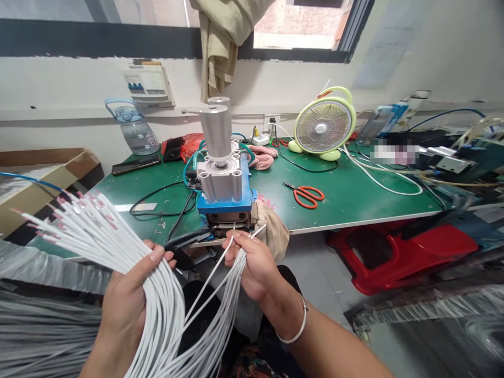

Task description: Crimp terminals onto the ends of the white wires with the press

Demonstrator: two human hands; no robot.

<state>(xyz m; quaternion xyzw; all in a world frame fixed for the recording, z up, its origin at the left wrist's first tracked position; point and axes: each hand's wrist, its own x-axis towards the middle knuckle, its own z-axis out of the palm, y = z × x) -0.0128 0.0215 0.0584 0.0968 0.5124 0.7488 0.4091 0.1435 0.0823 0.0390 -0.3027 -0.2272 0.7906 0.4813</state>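
On the far left, my left hand [129, 299] is closed around the bundle of white wires [79, 226]. The fingers [157, 255] wrap it fully, with the thumb on top. Above these fingers the wire ends fan out up and to the left, and they carry small reddish tips. Below the fingers the bundle bends down and loops across to my other hand.

My right hand [254, 265] is closed on the other ends of the same bundle. Its thumb and forefinger [232, 242] pinch a single wire [227, 251] apart from the others and hold its end just under the mouth of the press [224, 184]. The press stands right above these fingers, at the near edge of the desk [354, 199]. I cannot tell whether the wire end is already inside the mouth or only touching it. Just to the right of the fingers, 1 more loose end sticks out beside a cloth bag [275, 231].

I judge the step in hand to be feeding the wires 1 by 1 into the press, with this end being placed. The next move, I think, asks for a straight and steady push of the end into the mouth, with the fingertips kept outside it, while the left hand holds the other wires back.

Further right of my fingers, red scissors [307, 195] lie on the desk, and a small fan [323, 126] stands behind them.
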